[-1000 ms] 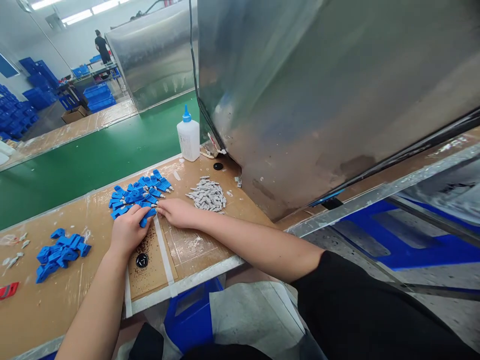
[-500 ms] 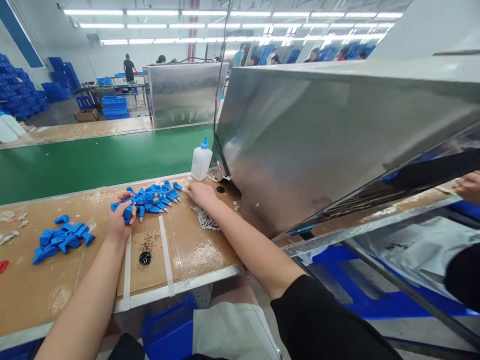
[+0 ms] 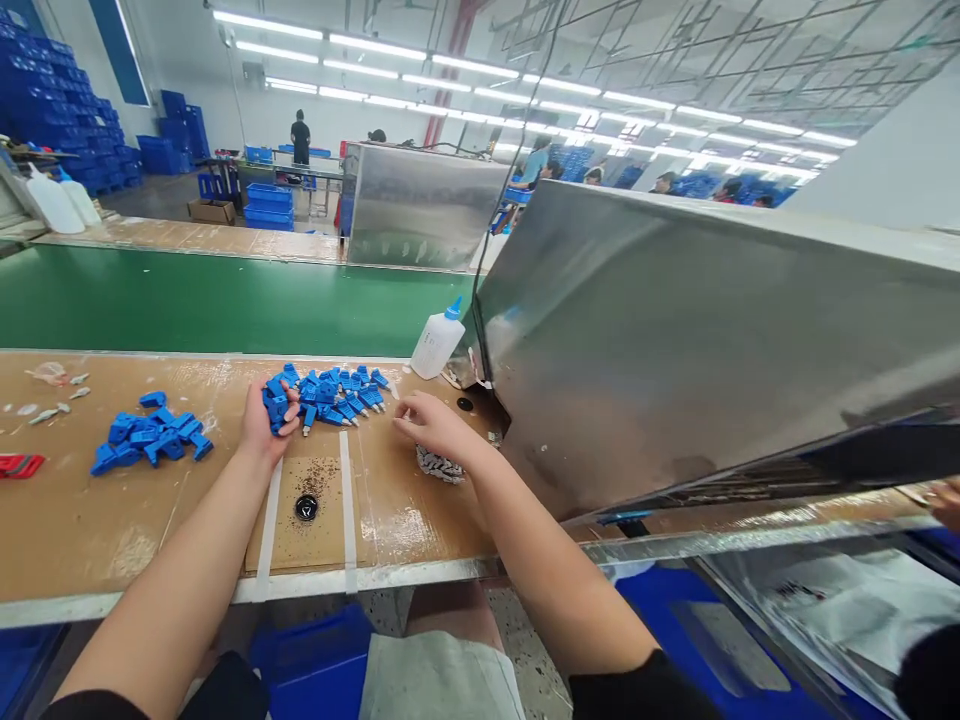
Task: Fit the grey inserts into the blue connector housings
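Note:
In the head view my left hand point(image 3: 262, 420) is closed around several small blue plastic parts point(image 3: 276, 404), at the left end of a pile of like blue parts point(image 3: 330, 392). Some parts in that pile have pale tips. My right hand point(image 3: 435, 425) hangs just beyond a heap of small grey pieces point(image 3: 439, 465), its thumb and fingers pinched together. Whatever may be between those fingertips is too small to make out. Between my forearms, a round black dish point(image 3: 306, 508) sits on a taped cardboard patch, dark specks around it.
A second pile of blue parts point(image 3: 154, 435) lies on the left, near a red object point(image 3: 21, 466). A white bottle with a blue cap point(image 3: 437, 342) stands before the green belt point(image 3: 225, 305). A large metal housing point(image 3: 675, 350) blocks the right side.
The camera view has tilted and shifted. My right hand has drawn back slightly toward me from the right end of the blue pile. My left hand still holds blue parts, now turned within its grasp.

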`<state>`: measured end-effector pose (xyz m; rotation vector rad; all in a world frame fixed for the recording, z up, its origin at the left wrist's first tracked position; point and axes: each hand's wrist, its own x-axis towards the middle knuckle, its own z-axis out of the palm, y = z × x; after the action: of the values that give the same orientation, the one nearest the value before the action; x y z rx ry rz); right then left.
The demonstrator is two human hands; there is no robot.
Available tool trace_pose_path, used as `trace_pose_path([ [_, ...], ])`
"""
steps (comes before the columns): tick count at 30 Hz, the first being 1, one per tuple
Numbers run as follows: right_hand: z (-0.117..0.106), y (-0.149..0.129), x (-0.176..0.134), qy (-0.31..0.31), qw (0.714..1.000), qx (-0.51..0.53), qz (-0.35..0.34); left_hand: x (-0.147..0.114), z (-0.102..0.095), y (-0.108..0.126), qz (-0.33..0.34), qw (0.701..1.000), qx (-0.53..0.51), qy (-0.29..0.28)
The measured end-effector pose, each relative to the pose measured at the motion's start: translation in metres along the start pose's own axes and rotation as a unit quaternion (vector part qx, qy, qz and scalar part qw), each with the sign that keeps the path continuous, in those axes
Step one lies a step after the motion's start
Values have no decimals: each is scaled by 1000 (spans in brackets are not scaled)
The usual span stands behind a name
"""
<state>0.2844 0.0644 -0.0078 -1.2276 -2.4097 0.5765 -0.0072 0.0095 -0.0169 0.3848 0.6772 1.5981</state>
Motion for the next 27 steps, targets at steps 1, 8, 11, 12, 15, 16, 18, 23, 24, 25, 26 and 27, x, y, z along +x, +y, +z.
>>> trace_pose_path([
  [1,3,-11,2,-10,999,47,-8,0,0,0,-4,1000,-2,-3],
  [8,60,-64,2,-120,934,311,-124,-3,-3,-6,-10,998,3,-60],
  [11,79,-62,-6,-108,936,297,-157,-4,-3,-9,-12,996,35,-80],
  [12,82,-61,-8,-112,935,292,-166,-4,-3,-10,-11,996,46,-79],
  [15,81,-57,-13,-153,923,305,-178,-3,-1,-11,0,996,73,-58],
  [16,80,-57,-14,-166,919,310,-181,-3,-1,-12,6,995,81,-51],
  [18,79,-55,-14,-173,915,303,-205,-3,1,-13,22,994,94,-44],
  [23,80,-52,-13,-178,899,263,-303,-5,6,-15,57,990,128,-18],
  [24,80,-53,-13,-192,892,260,-316,-6,7,-15,62,989,133,-13],
  [25,80,-53,-13,-205,886,257,-327,-6,8,-15,66,988,137,-9],
  [26,79,-54,-14,-217,881,253,-337,-6,8,-16,68,988,141,-9],
  [27,78,-55,-14,-227,878,245,-343,-7,9,-16,68,987,145,-9],
])
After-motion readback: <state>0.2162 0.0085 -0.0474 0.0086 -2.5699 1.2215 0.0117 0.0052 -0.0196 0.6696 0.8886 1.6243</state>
